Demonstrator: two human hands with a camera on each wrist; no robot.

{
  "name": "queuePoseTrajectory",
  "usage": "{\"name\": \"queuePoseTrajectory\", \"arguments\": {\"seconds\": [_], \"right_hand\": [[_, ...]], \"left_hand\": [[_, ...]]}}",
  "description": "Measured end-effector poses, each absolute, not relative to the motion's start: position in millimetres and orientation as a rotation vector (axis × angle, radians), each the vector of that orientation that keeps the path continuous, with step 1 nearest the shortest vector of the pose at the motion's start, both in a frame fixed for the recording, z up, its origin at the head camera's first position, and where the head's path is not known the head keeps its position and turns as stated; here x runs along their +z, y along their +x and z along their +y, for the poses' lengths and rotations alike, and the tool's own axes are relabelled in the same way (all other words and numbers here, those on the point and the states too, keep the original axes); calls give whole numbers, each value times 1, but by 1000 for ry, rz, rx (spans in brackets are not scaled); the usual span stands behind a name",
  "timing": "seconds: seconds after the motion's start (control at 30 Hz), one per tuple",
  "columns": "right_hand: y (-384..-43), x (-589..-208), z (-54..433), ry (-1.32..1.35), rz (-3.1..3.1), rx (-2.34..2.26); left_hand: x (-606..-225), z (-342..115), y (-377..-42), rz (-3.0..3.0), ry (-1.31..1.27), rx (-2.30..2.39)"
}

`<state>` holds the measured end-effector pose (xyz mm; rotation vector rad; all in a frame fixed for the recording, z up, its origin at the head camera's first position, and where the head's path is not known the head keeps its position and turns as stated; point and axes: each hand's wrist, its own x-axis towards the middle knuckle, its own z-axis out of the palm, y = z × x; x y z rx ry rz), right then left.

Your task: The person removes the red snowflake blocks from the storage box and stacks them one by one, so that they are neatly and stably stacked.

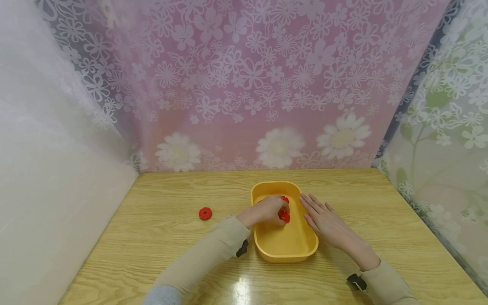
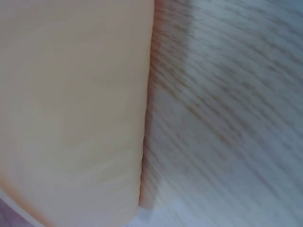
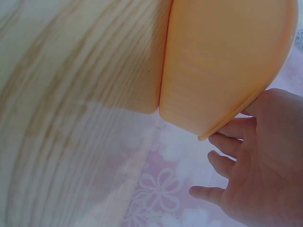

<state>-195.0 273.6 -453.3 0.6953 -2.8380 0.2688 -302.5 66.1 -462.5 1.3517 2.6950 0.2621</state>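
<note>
1. Left hand (image 1: 270,210) is held inside the yellow tray (image 1: 286,256), its fingers curled, and a red flower-shaped piece (image 1: 285,217) is gripped at the fingertips; whether that piece is lifted off the tray's floor cannot be told.
2. Right hand (image 1: 325,222) is laid with straight, slightly spread fingers along the tray's right rim, which is touched by its fingertips; nothing is grasped by it.
3. Just beyond the gripped piece, a second red piece (image 1: 285,198) is seen in the tray, partly hidden by the left hand.
4. Outside, to the left of the tray, a lone red disc (image 1: 205,213) with scalloped edges is seen lying flat on the wooden table (image 1: 171,250).
5. Behind the table, a pink curtain (image 1: 228,93) is hung, printed with white flowers.
</note>
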Motion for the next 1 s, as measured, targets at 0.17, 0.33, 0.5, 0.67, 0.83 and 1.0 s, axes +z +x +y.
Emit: {"name": "queuePoseTrajectory", "arguments": {"seconds": [0.17,0.33,0.5,0.67,0.83,1.0], "right_hand": [[-195,-453,273,701,-2834,261],[-197,-454,273,713,-2830,253],[-198,-453,273,708,-2829,255],[-198,-452,273,713,-2828,256],[-200,-456,274,721,-2821,243],[-199,-453,273,723,-2822,270]], "left_hand": [[-459,61,-304,2721,1373,346],[-452,54,-304,2717,1360,487],[-445,44,-304,2720,1349,576],[-440,31,-301,2711,1323,629],[-436,12,-301,2733,1286,665],[-429,-12,-302,2731,1255,757]]}}
